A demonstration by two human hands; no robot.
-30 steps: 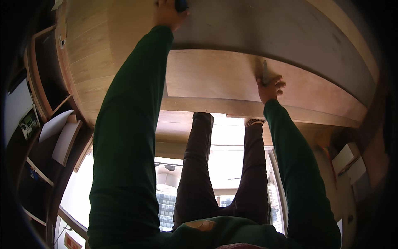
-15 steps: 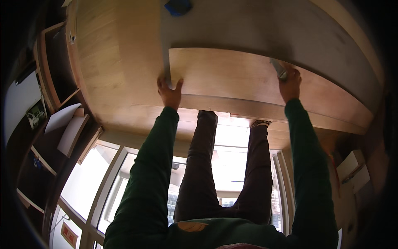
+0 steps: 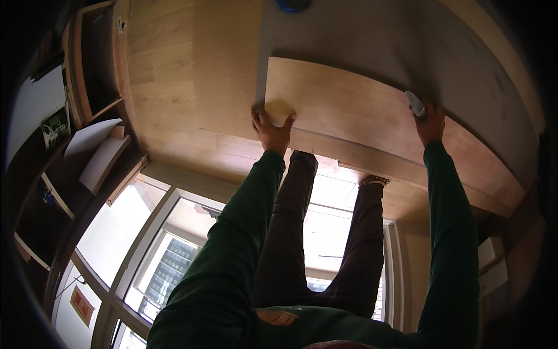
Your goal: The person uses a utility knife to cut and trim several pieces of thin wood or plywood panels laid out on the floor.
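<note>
- Nine to ten o'clock from the middle of the view: dark shelving with brown wooden edges (image 3: 75, 64), a curved white sheet (image 3: 93, 136) leaning in it.
- Eight o'clock: white-framed glass panes (image 3: 143, 244).
- Ten to eleven o'clock: pale yellowish wooden planks (image 3: 168, 81).
- Twelve o'clock: the left hand (image 3: 273, 132), green-sleeved, at the lower left corner of the board; thumb and fingers are spread wide, the thumb over the board, the fingers beyond its left edge.
- Twelve o'clock, at the top rim: a blue object (image 3: 293, 4), partly cut off.
- Five to six o'clock: the person's dark trouser legs (image 3: 354, 256).
- Two o'clock: a long, flat, light-brown wooden board (image 3: 349, 104), between the hands, lying over a dull grey flat surface (image 3: 360, 35).
- Two to three o'clock: the right hand (image 3: 430, 125), fingers curled around a grey, flat, round-ended tool (image 3: 414, 103) near the board's far edge.
- Four o'clock: a white, angular piece (image 3: 493, 276), dim.
</note>
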